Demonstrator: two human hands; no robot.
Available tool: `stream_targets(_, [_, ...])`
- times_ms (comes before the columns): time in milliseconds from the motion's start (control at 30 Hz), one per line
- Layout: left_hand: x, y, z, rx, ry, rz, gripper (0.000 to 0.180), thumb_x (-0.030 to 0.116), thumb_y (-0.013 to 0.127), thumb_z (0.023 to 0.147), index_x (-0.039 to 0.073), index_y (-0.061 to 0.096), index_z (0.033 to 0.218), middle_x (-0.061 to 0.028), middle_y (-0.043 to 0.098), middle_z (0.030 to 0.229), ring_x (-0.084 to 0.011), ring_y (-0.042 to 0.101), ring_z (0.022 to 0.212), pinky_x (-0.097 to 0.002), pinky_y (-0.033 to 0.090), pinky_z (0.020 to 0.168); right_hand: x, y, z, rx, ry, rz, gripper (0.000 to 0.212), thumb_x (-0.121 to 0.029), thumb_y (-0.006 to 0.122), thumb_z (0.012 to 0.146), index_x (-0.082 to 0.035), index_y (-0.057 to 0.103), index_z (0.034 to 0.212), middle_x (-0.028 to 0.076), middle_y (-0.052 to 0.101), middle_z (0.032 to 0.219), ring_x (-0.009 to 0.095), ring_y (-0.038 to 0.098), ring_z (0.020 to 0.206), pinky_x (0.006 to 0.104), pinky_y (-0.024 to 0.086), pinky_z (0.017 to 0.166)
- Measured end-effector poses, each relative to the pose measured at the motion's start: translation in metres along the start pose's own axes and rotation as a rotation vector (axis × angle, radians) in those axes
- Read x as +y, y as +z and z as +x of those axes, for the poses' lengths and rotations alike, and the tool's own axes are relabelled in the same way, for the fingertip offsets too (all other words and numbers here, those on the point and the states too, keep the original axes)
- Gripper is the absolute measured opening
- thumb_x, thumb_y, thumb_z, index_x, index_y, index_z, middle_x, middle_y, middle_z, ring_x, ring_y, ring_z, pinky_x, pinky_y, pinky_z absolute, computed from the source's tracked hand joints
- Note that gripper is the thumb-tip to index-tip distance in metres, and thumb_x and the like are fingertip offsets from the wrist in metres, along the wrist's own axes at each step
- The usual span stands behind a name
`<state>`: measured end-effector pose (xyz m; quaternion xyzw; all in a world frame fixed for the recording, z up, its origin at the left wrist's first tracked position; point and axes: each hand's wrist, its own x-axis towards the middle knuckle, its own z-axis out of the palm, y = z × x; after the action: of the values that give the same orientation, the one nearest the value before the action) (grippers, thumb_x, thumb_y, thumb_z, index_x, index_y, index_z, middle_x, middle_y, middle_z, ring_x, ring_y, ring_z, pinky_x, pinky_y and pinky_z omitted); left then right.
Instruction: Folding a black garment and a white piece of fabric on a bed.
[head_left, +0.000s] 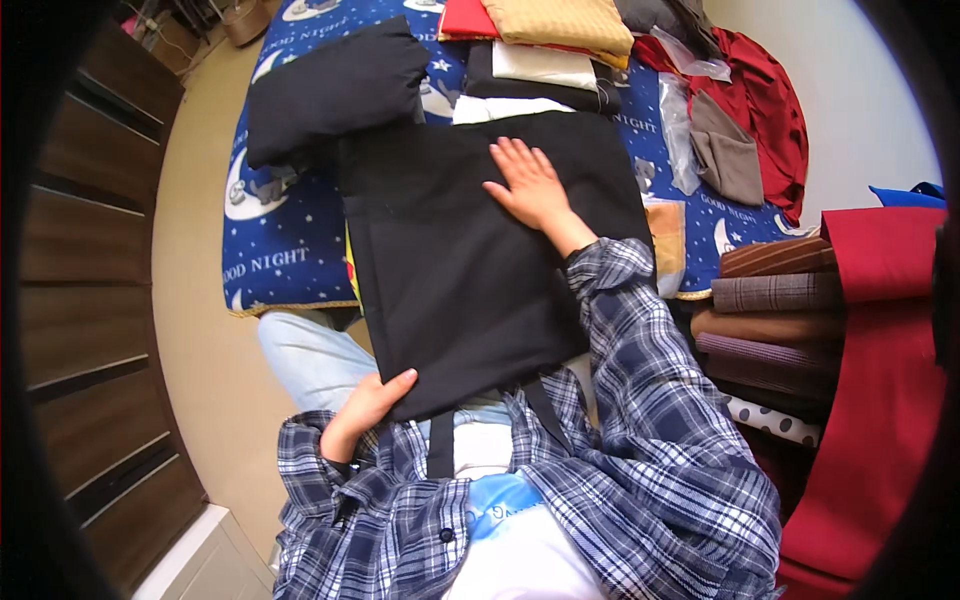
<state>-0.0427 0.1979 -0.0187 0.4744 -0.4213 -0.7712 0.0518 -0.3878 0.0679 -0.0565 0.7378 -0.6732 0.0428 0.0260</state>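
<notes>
pass: left, above floor [200, 300] | obstacles: black bundle [335, 92], fabric stack [772, 294]

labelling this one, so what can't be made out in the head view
In the head view:
- Left hand: most fingers, hidden under the black cloth; the thumb shows.
- Yellow-and-red thing: nearly all covered by the black cloth, so unidentifiable.
- Red cloth at far right: outer edge cut off by the dark lens rim.

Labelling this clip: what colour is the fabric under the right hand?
Black fabric, best seen in the head view.
</notes>
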Motion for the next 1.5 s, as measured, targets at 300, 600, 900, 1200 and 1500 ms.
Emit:
stream_targets(300, [0.004,0.001,0.000,-0.093,-0.057,-0.008,0.049,0.035,0.054,0.082,-0.007,0.050,0.107,-0.0066,0.056,0.098,-0.0121,0.050,0.090,-0.0224,0.039,0.078,0.067,0.020,0.003,0.013,0.387,0.032,0.051,-0.048,0.033,0.084,-0.025,0.030,0.129,0.011,0.024,0.135,0.026,0.019,0.126,0.0380,0.016,0.101])
stream_targets(600, [-0.002,0.000,0.003,-0.087,-0.038,-0.035,0.047,0.033,0.053,0.083,-0.007,0.050,0.106,-0.0080,0.056,0.099,-0.0128,0.050,0.090,-0.0224,0.040,0.078,0.029,0.006,-0.007,-0.178,0.423,0.115,0.069,-0.056,0.037,0.079,-0.017,0.018,0.133,0.014,0.013,0.138,0.029,0.011,0.128,0.0454,0.011,0.101])
stream_targets(900, [-0.006,-0.001,0.007,-0.123,0.084,-0.003,0.046,0.034,0.052,0.083,-0.007,0.051,0.104,-0.0074,0.057,0.096,-0.0124,0.051,0.088,-0.0228,0.040,0.077,-0.095,0.012,0.017,-0.130,0.068,0.119,0.085,-0.061,0.038,0.075,-0.002,0.016,0.132,0.011,0.013,0.139,0.024,0.012,0.128,0.0409,0.013,0.102])
stream_targets(1200, [0.005,-0.001,0.006,-0.210,0.114,-0.027,0.043,0.031,0.051,0.084,-0.008,0.051,0.104,-0.0069,0.057,0.098,-0.0125,0.051,0.089,-0.0235,0.040,0.079,-0.179,0.032,0.061,-0.028,-0.001,-0.003,0.083,-0.070,0.030,0.071,-0.012,0.029,0.130,0.007,0.016,0.139,0.023,0.006,0.129,0.0452,0.001,0.102])
stream_targets(1500, [0.000,0.000,0.009,-0.209,0.146,-0.052,0.043,0.029,0.054,0.082,-0.008,0.050,0.104,-0.0075,0.056,0.100,-0.0132,0.050,0.091,-0.0250,0.040,0.081,-0.229,-0.010,0.033,-0.796,-0.512,0.914,0.059,-0.055,0.022,0.085,-0.018,0.029,0.130,0.014,0.014,0.138,0.032,0.006,0.128,0.0428,0.007,0.102])
